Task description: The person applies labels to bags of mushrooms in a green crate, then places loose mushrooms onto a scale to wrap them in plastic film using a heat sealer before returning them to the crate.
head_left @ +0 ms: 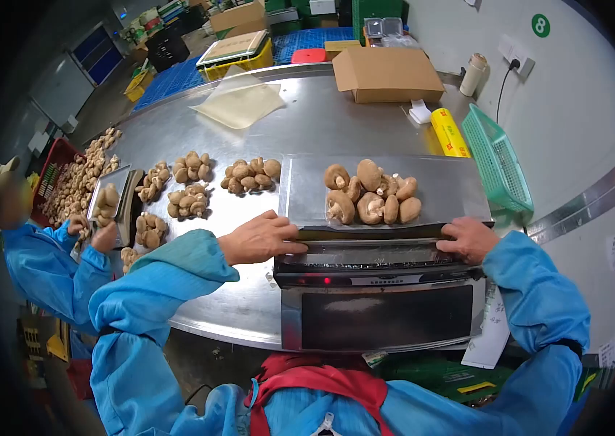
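A film wrapping machine (387, 279) with a small red light stands in front of me on the steel table. My left hand (262, 238) is closed at the left end of its film slot, fingertips pinching the edge of the clear plastic film (373, 252). At the right end, my right hand (468, 240) grips the same film with its fingers curled. The film lies stretched across between both hands. Just beyond them, a group of brown shiitake mushrooms (370, 207) rests on the machine's metal top plate (304, 190).
Several mushroom piles (192, 200) lie to the left. A person in blue (53, 254) works there by a tray (107, 195) and red crate (51, 171). Farther back are a cardboard box (387, 73), yellow film roll (450, 133) and green basket (498, 158); a wall bounds the right.
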Action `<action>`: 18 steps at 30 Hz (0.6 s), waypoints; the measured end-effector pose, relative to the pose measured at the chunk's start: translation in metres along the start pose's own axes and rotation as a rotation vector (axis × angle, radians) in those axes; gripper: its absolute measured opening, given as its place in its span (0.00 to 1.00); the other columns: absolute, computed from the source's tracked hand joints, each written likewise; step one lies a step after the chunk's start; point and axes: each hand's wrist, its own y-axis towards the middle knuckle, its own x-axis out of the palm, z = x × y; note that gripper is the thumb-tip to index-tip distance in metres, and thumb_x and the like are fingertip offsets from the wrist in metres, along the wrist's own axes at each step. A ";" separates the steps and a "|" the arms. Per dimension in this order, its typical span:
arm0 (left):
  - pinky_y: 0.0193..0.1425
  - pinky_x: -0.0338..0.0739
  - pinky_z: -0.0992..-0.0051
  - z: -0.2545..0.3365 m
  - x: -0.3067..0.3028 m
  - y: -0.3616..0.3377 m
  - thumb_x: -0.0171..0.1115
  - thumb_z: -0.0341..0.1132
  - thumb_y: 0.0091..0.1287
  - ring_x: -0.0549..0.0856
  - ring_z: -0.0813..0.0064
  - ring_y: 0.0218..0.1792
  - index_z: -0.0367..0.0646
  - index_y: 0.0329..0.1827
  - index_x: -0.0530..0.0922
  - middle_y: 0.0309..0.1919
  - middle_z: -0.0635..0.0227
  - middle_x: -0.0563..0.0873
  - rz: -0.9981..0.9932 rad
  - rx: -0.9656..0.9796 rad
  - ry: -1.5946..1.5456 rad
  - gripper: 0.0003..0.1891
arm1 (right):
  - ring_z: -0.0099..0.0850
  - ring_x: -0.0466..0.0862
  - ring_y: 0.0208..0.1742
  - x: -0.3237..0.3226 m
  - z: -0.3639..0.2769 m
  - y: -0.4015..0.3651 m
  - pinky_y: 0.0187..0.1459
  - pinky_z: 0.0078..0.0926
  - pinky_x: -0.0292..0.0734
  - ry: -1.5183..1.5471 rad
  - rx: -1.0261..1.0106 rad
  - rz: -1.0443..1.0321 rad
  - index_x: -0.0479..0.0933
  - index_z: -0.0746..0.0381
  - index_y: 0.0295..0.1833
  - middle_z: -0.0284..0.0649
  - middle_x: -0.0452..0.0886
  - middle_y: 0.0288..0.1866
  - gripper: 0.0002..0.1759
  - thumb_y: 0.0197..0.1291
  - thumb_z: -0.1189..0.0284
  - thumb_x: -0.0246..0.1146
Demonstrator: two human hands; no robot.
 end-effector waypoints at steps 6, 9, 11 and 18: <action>0.45 0.73 0.72 0.001 0.023 0.013 0.56 0.28 0.62 0.79 0.72 0.43 0.48 0.42 0.77 0.45 0.68 0.79 0.081 -0.156 -0.395 0.07 | 0.35 0.80 0.41 0.017 -0.022 0.012 0.46 0.32 0.80 1.340 0.491 0.498 0.69 0.64 0.41 0.44 0.76 0.41 0.04 0.61 0.80 0.56; 0.47 0.79 0.74 0.029 0.024 0.002 0.50 0.28 0.70 0.82 0.71 0.45 0.39 0.41 0.70 0.58 0.53 0.76 0.434 -0.675 -1.517 0.02 | 0.40 0.80 0.53 0.032 -0.034 -0.007 0.52 0.35 0.82 1.957 0.655 0.635 0.66 0.66 0.39 0.56 0.76 0.48 0.03 0.65 0.78 0.52; 0.50 0.80 0.72 0.060 0.002 -0.003 0.50 0.28 0.70 0.83 0.66 0.50 0.41 0.41 0.68 0.57 0.47 0.76 0.669 -0.711 -1.798 0.02 | 0.44 0.81 0.51 0.002 -0.052 -0.022 0.53 0.41 0.81 2.031 0.637 0.642 0.66 0.66 0.38 0.57 0.77 0.48 0.03 0.65 0.78 0.52; 0.52 0.81 0.59 0.031 -0.127 -0.003 0.42 0.21 0.70 0.84 0.57 0.48 0.42 0.44 0.68 0.48 0.47 0.82 1.095 -0.125 -1.042 0.07 | 0.43 0.82 0.52 -0.129 -0.033 -0.038 0.54 0.43 0.78 1.356 0.193 1.057 0.70 0.66 0.42 0.54 0.81 0.45 0.04 0.62 0.83 0.52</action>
